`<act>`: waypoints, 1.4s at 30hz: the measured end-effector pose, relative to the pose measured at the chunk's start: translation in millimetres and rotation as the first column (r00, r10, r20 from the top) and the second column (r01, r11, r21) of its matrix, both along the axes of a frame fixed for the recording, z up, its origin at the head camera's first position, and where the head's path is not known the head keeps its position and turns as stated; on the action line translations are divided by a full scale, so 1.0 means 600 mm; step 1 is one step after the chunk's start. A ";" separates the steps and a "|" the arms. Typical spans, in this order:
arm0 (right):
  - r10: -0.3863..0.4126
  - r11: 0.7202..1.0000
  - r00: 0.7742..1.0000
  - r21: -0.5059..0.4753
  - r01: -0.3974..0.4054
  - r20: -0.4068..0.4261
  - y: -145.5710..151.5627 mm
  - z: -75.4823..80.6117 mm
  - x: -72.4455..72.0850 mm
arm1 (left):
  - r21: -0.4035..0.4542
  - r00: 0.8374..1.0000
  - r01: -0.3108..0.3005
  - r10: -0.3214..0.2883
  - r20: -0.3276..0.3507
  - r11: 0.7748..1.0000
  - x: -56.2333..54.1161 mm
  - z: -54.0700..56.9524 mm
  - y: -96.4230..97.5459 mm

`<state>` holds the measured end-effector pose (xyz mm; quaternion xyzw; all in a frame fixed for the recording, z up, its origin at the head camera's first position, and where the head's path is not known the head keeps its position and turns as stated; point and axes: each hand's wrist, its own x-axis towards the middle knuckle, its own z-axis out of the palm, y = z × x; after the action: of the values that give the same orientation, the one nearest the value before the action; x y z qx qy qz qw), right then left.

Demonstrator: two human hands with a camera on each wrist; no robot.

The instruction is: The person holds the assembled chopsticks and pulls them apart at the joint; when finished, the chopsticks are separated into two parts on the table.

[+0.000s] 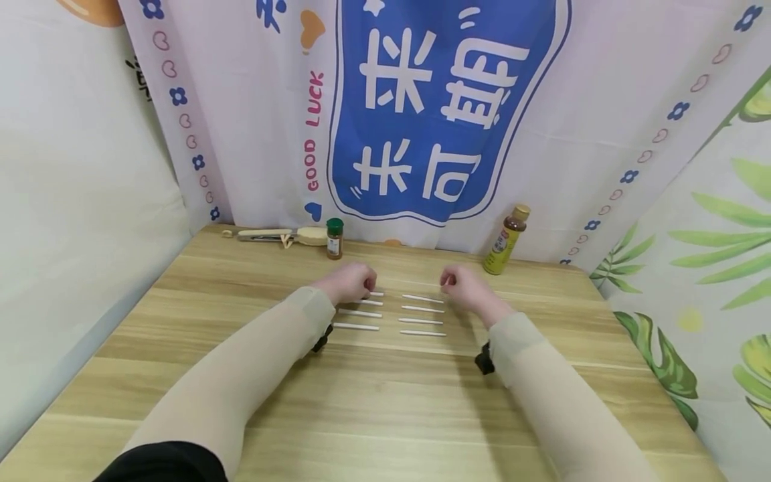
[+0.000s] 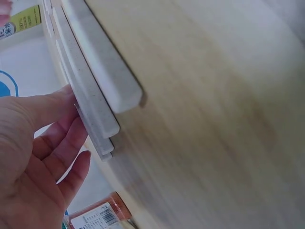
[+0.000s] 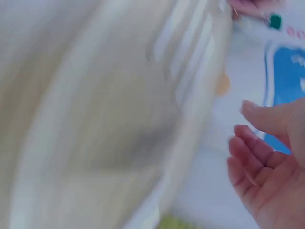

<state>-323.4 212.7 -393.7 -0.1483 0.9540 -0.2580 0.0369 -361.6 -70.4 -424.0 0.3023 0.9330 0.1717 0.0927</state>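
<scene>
Slim white sticks lie across the wooden table in two columns. In the left wrist view, the near left-column stick (image 2: pixel 102 62) has a blunt, squared end. The right-column sticks (image 1: pixel 421 321) look thinner, with tapered tips. My left hand (image 1: pixel 351 282) is at the farthest left-column stick (image 1: pixel 377 293); its thumb and fingers (image 2: pixel 62 143) pinch there, the fingertips partly hidden behind the row. Beside the far end of the right column is my right hand (image 1: pixel 464 286), thumb apart from loosely bent fingers (image 3: pixel 250 157), holding nothing.
A green-capped spice jar (image 1: pixel 334 239) stands at the back left, near beige-handled utensils (image 1: pixel 283 235). At the back right is a sauce bottle (image 1: pixel 506 241) with a yellow label. A printed cloth (image 1: pixel 259 134) hangs behind the table (image 1: pixel 337 415).
</scene>
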 end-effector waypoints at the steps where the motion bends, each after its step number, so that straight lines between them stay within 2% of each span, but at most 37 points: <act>1: 0.002 1.000 1.000 0.017 -0.002 -0.007 0.017 0.006 0.003 | 0.001 1.000 0.004 -0.004 -0.004 1.000 -0.001 0.000 -0.001; 3: 0.011 0.997 1.000 0.074 -0.010 -0.012 0.052 0.014 0.009 | 0.002 1.000 0.014 -0.014 -0.010 1.000 -0.002 -0.001 -0.002; 7: 0.014 0.978 0.999 0.207 -0.023 0.043 0.106 0.017 0.025 | -0.001 1.000 0.014 -0.014 -0.010 1.000 0.000 -0.001 -0.003; 13: -0.040 0.961 0.995 0.278 0.012 0.093 0.139 0.002 0.047 | -0.025 1.000 -0.009 0.009 0.011 1.000 0.006 0.004 0.000; 17: -0.077 0.957 0.993 0.287 0.049 0.087 0.142 -0.010 0.055 | -0.023 1.000 -0.010 0.010 0.011 1.000 0.006 0.005 0.003; 24: -0.146 0.955 0.986 0.272 0.118 0.086 0.139 -0.024 0.055 | -0.029 1.000 -0.017 0.018 0.018 0.999 0.003 0.001 0.003; 31: -0.137 0.960 0.989 0.253 0.119 0.052 0.141 -0.034 0.055 | -0.023 1.000 -0.018 0.019 0.013 1.000 0.006 0.003 0.003; 37: -0.122 0.961 0.990 0.258 0.101 0.066 0.128 -0.029 0.054 | -0.027 0.999 -0.036 0.037 0.034 0.999 0.006 0.002 0.003; 42: -0.149 0.966 0.988 0.219 0.137 0.040 0.095 -0.014 0.048 | -0.016 0.998 -0.043 0.044 0.037 0.999 0.004 -0.002 -0.001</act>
<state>-294.6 269.6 -402.2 -0.0667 0.9831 -0.1592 0.0610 -358.9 -71.0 -425.2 0.2781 0.9387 0.1723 0.1084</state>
